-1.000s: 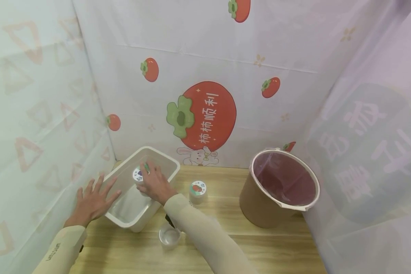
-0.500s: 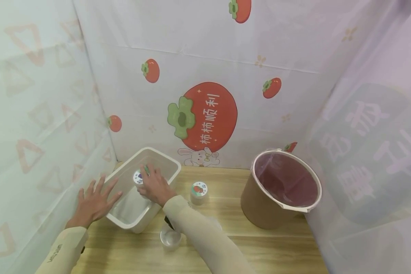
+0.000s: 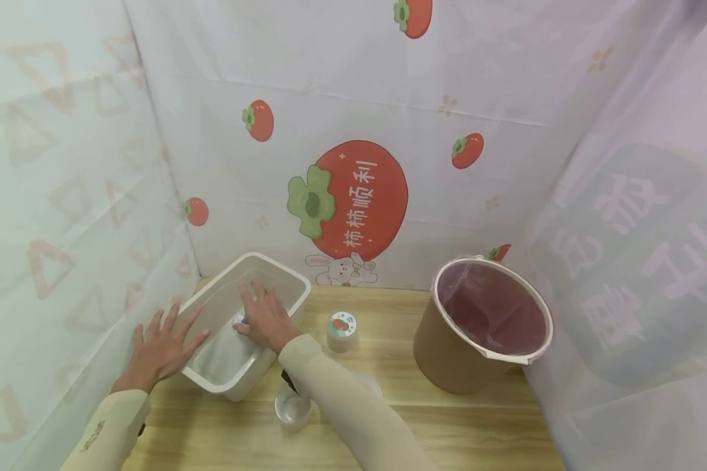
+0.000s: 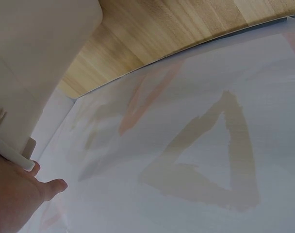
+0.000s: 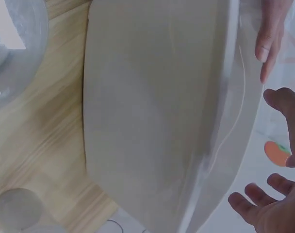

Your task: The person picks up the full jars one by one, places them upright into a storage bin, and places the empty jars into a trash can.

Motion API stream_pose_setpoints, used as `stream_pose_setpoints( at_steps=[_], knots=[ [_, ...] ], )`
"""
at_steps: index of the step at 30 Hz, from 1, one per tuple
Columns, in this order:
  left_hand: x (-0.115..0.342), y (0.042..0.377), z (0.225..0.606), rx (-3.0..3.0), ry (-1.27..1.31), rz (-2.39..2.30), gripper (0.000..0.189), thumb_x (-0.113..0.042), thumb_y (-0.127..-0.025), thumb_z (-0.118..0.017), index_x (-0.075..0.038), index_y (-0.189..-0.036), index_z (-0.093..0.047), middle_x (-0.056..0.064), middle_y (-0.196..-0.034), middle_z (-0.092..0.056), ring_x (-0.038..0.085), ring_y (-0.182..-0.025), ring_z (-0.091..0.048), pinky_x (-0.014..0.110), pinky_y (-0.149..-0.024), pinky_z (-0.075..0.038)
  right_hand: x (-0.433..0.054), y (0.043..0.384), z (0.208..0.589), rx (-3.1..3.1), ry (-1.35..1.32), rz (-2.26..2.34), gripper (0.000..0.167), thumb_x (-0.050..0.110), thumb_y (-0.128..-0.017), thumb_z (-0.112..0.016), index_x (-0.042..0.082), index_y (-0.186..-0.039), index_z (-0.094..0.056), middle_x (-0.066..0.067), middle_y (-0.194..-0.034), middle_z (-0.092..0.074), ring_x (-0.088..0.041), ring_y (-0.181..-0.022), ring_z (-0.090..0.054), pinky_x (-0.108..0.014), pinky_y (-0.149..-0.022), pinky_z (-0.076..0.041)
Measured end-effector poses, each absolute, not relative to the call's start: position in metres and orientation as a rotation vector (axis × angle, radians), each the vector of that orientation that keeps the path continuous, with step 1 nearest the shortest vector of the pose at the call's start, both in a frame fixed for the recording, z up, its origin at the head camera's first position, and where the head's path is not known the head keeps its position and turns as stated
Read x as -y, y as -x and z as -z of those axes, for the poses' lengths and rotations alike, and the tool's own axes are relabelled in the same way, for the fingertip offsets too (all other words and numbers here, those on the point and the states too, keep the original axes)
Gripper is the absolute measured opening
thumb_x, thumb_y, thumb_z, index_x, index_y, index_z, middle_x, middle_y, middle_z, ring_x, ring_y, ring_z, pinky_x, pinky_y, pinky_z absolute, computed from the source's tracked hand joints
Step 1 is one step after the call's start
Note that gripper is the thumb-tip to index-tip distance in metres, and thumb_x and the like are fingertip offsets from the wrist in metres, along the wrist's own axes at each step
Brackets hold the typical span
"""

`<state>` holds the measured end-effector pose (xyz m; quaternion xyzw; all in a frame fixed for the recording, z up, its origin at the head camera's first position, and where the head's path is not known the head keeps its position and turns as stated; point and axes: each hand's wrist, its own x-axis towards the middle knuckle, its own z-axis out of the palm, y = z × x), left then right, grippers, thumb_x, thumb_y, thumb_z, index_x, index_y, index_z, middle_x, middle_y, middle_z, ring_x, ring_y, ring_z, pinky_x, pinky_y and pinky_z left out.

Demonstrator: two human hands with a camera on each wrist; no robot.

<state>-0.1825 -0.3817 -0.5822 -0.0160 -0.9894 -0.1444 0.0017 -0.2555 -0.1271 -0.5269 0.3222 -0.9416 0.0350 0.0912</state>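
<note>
A white rectangular bin (image 3: 230, 376) stands at the left of the table. My left hand (image 3: 160, 350) rests at its left rim with the fingers spread and straight. Over the inside of the bin hangs my right hand (image 3: 266, 318), its fingers apart and holding nothing. Below it in the bin shows part of a small round tub's printed lid (image 3: 239, 322), mostly hidden by the hand. In the right wrist view the right hand (image 5: 276, 204) has its thumb and fingers spread above the bin's rim. The left wrist view shows part of the left hand (image 4: 16, 194) at the rim.
Right of the bin stands another small tub (image 3: 342, 332) with a red picture on its lid. A clear round cup (image 3: 293, 411) sits near the right sleeve, which partly covers another clear piece (image 3: 368, 384). A brown lined bucket (image 3: 453, 356) stands at the right.
My right hand has let go of the tub and its fingers have spread. The tub's lid now shows lower in the bin. The left hand has stayed at the rim.
</note>
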Motion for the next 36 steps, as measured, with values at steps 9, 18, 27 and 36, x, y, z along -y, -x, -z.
stream_pose_setpoints(
  at_steps=[9,18,27,36],
  knots=[
    [0.381,0.184,0.582,3.093,0.074,0.440,0.076,-0.066,-0.111,-0.041,-0.023,-0.172,-0.028,0.034,-0.174,-0.020,0.068,-0.152,-0.018,0.093,-0.106,-0.014,0.109,0.264,0.526,2.843,-0.992,0.006,0.095,0.076,-0.101,-0.054,0.025,-0.175,-0.023,-0.005,-0.176,-0.035,-0.029,-0.160,-0.040,-0.045,-0.129,-0.040],
    [0.381,0.184,0.583,3.068,0.079,0.455,0.075,-0.064,-0.111,-0.043,-0.021,-0.171,-0.031,0.034,-0.174,-0.020,0.067,-0.151,-0.019,0.092,-0.106,-0.015,0.089,0.263,0.531,2.898,-1.005,-0.104,0.089,0.076,-0.104,-0.045,0.028,-0.176,-0.021,-0.003,-0.183,-0.022,-0.033,-0.169,-0.023,-0.057,-0.133,-0.030],
    [0.381,0.185,0.582,3.076,0.088,0.475,0.075,-0.064,-0.112,-0.042,-0.022,-0.172,-0.028,0.034,-0.175,-0.018,0.068,-0.151,-0.018,0.093,-0.106,-0.013,0.070,0.262,0.530,2.909,-0.983,-0.214,0.093,0.079,-0.100,-0.050,0.030,-0.175,-0.025,-0.002,-0.183,-0.022,-0.032,-0.169,-0.023,-0.060,-0.135,-0.022],
    [0.381,0.185,0.582,3.086,0.090,0.459,0.075,-0.063,-0.112,-0.042,-0.021,-0.173,-0.028,0.034,-0.175,-0.018,0.068,-0.151,-0.018,0.093,-0.106,-0.014,0.048,0.266,0.538,2.847,-0.980,-0.334,0.084,0.074,-0.099,-0.057,0.028,-0.168,-0.041,-0.004,-0.176,-0.036,-0.035,-0.166,-0.028,-0.069,-0.131,-0.026]
  ],
)
